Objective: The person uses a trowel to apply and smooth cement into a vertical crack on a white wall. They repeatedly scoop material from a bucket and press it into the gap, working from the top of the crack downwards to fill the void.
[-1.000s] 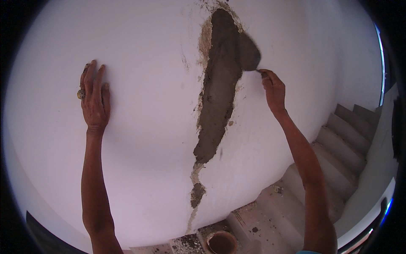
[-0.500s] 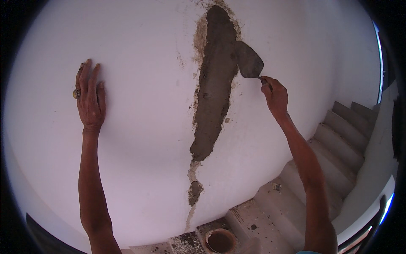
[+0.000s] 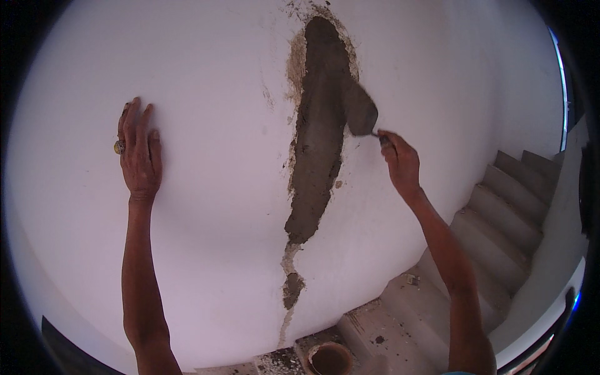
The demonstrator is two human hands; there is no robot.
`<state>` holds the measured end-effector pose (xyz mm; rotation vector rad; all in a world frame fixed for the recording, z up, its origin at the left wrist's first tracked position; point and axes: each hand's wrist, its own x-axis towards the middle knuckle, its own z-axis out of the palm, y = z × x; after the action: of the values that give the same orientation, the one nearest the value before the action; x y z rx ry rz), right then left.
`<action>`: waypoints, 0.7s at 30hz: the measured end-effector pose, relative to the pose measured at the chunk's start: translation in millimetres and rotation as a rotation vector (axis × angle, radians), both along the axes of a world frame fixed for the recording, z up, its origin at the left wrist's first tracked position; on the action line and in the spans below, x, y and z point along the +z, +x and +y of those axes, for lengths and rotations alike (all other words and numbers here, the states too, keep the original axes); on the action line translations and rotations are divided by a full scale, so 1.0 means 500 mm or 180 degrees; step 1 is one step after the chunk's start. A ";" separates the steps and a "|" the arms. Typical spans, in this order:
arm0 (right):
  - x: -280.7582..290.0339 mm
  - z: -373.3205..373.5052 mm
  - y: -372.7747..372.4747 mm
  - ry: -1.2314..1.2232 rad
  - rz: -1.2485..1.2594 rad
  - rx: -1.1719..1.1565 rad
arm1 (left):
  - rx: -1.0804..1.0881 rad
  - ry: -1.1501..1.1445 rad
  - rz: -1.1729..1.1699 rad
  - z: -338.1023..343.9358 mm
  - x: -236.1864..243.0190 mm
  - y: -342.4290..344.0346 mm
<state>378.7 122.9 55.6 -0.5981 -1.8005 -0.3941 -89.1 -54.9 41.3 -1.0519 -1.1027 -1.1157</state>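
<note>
My left hand (image 3: 141,156) rests with fingers stretched out against the white wall (image 3: 212,169), a ring on one finger. In my right hand (image 3: 402,162) is the handle of a trowel (image 3: 362,111), fingers wrapped round it. The trowel's grey blade lies against the right edge of a long patch of wet grey mortar (image 3: 317,150), which fills a gouge in the wall. Below that patch, a thin crack (image 3: 290,256) runs down to a smaller mortar patch (image 3: 292,289).
A round bowl (image 3: 330,360) stands at the wall's foot, with crumbs of debris (image 3: 281,362) beside it. Concrete stairs (image 3: 494,231) climb at the right. A small box-like object (image 3: 412,279) lies on a step near the wall. A dark railing (image 3: 537,350) shows at lower right.
The trowel and my right hand have moved down and slightly left along the patch's right edge. My left hand stays spread on the wall; the whole view has shifted slightly.
</note>
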 end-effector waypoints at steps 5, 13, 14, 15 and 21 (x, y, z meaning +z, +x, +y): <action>0.100 -0.035 -0.050 0.0026 -0.0102 -0.0160 | 0.0006 -0.0013 0.0041 0.003 -0.001 -0.004; 0.109 -0.029 -0.094 0.0422 -0.0328 -0.0744 | 0.0213 0.0108 0.0110 -0.004 0.003 0.004; 0.102 -0.030 -0.098 0.0506 -0.0398 -0.0910 | 0.0210 0.0120 0.0149 -0.006 0.004 0.003; 0.092 -0.028 -0.100 0.0468 -0.0634 -0.1263 | 0.0200 0.0123 0.0183 -0.005 0.004 0.002; 0.031 -0.028 -0.082 0.0321 -0.1263 -0.1771 | 0.0084 0.0138 0.0212 0.005 0.004 0.001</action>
<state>337.6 109.0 71.1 -1.0037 -1.9502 -1.0342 -88.7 -52.4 43.6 -1.0306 -1.0326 -1.0715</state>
